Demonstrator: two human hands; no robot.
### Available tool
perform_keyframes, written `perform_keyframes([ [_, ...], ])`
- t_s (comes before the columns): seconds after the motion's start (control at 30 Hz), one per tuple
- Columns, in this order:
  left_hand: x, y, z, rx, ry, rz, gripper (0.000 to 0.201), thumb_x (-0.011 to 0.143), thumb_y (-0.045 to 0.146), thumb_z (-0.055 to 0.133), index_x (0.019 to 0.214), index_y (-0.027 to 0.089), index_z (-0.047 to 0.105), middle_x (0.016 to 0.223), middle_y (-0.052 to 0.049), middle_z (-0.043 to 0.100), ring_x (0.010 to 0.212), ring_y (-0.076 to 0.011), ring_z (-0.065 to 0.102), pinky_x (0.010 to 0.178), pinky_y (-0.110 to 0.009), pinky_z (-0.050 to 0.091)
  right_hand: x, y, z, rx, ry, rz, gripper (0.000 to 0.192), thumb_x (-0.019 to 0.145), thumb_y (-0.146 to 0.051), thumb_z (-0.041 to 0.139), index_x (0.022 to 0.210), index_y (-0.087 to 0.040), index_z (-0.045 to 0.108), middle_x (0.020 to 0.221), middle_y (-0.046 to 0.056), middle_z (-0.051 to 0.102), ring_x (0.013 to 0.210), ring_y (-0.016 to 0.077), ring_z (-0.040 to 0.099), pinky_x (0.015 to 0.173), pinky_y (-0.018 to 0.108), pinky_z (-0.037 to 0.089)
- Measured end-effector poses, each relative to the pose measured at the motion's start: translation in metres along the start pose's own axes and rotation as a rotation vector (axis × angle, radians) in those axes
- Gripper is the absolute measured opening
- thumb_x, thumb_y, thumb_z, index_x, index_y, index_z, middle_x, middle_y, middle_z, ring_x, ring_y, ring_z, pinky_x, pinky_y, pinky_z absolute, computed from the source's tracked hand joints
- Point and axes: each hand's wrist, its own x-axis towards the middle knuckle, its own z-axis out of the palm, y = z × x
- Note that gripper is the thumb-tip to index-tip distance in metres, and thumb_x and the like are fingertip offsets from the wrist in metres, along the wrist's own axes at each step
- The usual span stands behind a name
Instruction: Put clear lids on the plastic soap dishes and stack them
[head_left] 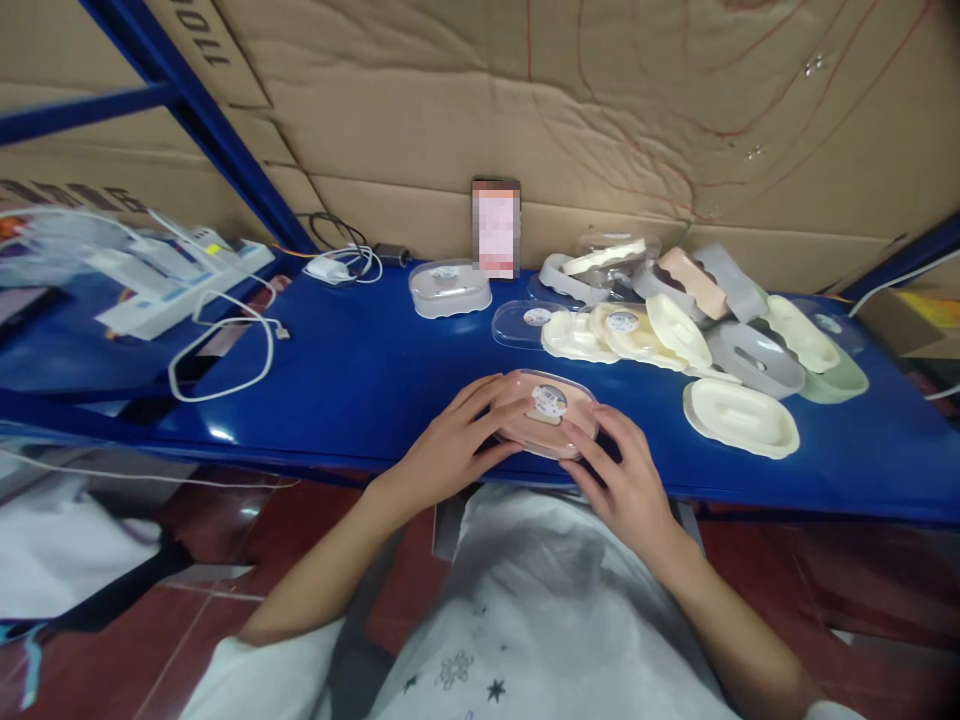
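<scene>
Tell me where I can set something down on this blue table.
The widest bare patch of the blue table lies between the white cable and your left hand. A narrower strip separates the grey box from the pink box. The back right is crowded with trays and clear lids.

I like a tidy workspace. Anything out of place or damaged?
Yes, on the right: a peach piece leans askew among gray pieces, and a cream dish lies tilted over a green dish. That looks haphazard, unlike the upright gray box. No spill shows; the held pink box looks undamaged.
</scene>
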Motion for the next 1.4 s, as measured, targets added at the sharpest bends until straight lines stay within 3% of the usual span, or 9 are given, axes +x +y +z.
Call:
perform_keyframes([
  [0.2,-0.015,-0.017,-0.034,0.263,-0.02,-0.163,0.044,0.109,0.039,0.06,0.151,0.027,0.058,0.163,-0.012,0.055,0.15,-0.0331,0.054,0.123,-0.054,0.049,0.001,-0.006,-0.003,-0.005,-0.112,0.041,0.083,0.107,-0.026,0.063,0.176,-0.033,0.018,0.175,0.016,0.036,0.158,0.0336,0.046,0.119,0.052,0.057],
  [0.33,-0.027,-0.045,-0.067,0.476,0.007,-0.409,0.05,0.106,0.037,0.06,0.153,0.02,0.056,0.162,-0.019,0.054,0.147,-0.0413,0.056,0.117,-0.06,0.05,0.0,-0.007,-0.003,-0.034,-0.15,0.026,0.069,0.108,-0.026,0.06,0.172,-0.031,0.033,0.175,0.013,0.04,0.155,0.033,0.051,0.118,0.052,0.057],
  [0.47,-0.01,-0.07,-0.083,0.523,-0.082,-0.447,0.074,0.1,0.048,0.07,0.163,0.019,0.045,0.174,-0.023,0.035,0.159,-0.0466,0.039,0.124,-0.068,0.038,0.001,-0.006,-0.002,-0.048,-0.144,-0.004,0.055,0.108,-0.025,0.059,0.162,-0.027,0.05,0.169,0.013,0.049,0.149,0.0319,0.058,0.116,0.052,0.059],
  [0.63,0.046,-0.095,-0.082,0.42,-0.228,-0.394,0.093,0.101,0.067,0.063,0.174,0.026,0.024,0.184,-0.017,0.012,0.169,-0.0411,0.016,0.132,-0.068,0.022,0.002,-0.005,-0.001,-0.075,-0.136,-0.05,0.041,0.109,-0.024,0.058,0.149,-0.022,0.062,0.16,0.014,0.059,0.14,0.0299,0.065,0.116,0.053,0.059],
  [0.8,0.084,-0.114,-0.078,0.437,-0.325,-0.445,0.09,0.103,0.075,0.049,0.174,0.025,0.025,0.182,-0.014,0.023,0.169,-0.0369,0.022,0.133,-0.062,0.024,0.004,-0.006,-0.002,-0.074,-0.133,-0.072,0.035,0.11,-0.023,0.055,0.143,-0.02,0.067,0.151,0.013,0.066,0.135,0.0275,0.069,0.115,0.054,0.059],
  [0.93,0.076,-0.123,-0.082,0.458,-0.31,-0.488,0.085,0.104,0.076,0.044,0.171,0.024,0.034,0.18,-0.011,0.03,0.166,-0.0328,0.029,0.131,-0.054,0.032,0.004,-0.007,-0.002,-0.066,-0.142,-0.075,0.034,0.11,-0.023,0.055,0.141,-0.02,0.069,0.148,0.012,0.069,0.134,0.0265,0.069,0.117,0.054,0.058],
  [1.2,0.052,-0.156,-0.108,0.522,-0.206,-0.545,0.069,0.111,0.06,0.039,0.163,0.015,0.046,0.17,-0.02,0.044,0.156,-0.0399,0.043,0.126,-0.062,0.035,0.002,-0.006,0.002,-0.022,-0.165,-0.055,0.037,0.107,-0.018,0.055,0.141,-0.022,0.071,0.144,0.01,0.072,0.136,0.0269,0.067,0.122,0.055,0.054],
  [1.3,0.06,-0.145,-0.1,0.547,-0.111,-0.461,0.061,0.113,0.051,0.039,0.155,0.011,0.055,0.165,-0.022,0.049,0.153,-0.0405,0.046,0.126,-0.062,0.034,0.004,-0.007,0.0,0.017,-0.149,-0.052,0.038,0.107,-0.02,0.055,0.141,-0.026,0.07,0.144,0.008,0.072,0.134,0.0276,0.069,0.121,0.054,0.055],
  [1.4,0.073,-0.112,-0.077,0.49,-0.124,-0.292,0.06,0.112,0.051,0.044,0.158,0.015,0.053,0.166,-0.017,0.05,0.155,-0.0344,0.045,0.13,-0.052,0.032,0.003,0.003,-0.018,0.041,-0.103,-0.029,0.034,0.107,-0.024,0.059,0.139,-0.03,0.07,0.143,0.006,0.073,0.13,0.027,0.071,0.115,0.049,0.059],
])
